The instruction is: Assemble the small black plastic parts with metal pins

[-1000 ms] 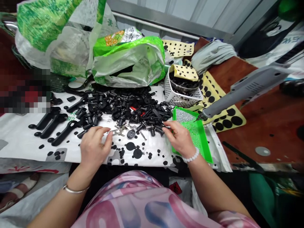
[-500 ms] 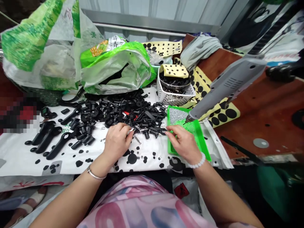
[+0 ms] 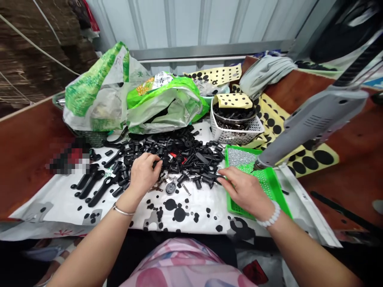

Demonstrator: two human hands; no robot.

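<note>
My left hand (image 3: 145, 171) is at the front of a pile of black plastic parts (image 3: 182, 149), its thumb and fingers pinched around a small black plastic part (image 3: 156, 162). A grey ridged disc (image 3: 170, 188) and a thin metal strip (image 3: 186, 189) lie on the white sheet to its right. Over the left edge of a green tray (image 3: 281, 195), my right hand (image 3: 243, 189) has its thumb and fingertips drawn together at the pile's right end. What lies between those fingertips is too small to make out.
A grey electric screwdriver (image 3: 314, 123) hangs over the tray, which holds small silvery pieces (image 3: 243, 156). A white basket (image 3: 236, 134) of parts stands behind. Green-and-white plastic bags (image 3: 167, 99) are behind the pile. Black handles (image 3: 100, 192) lie at left.
The view has shifted, so the bench sits lower and further right. My left hand has moved back and left over the pile, and the grey disc now shows. My right hand stays by the tray's left edge.
</note>
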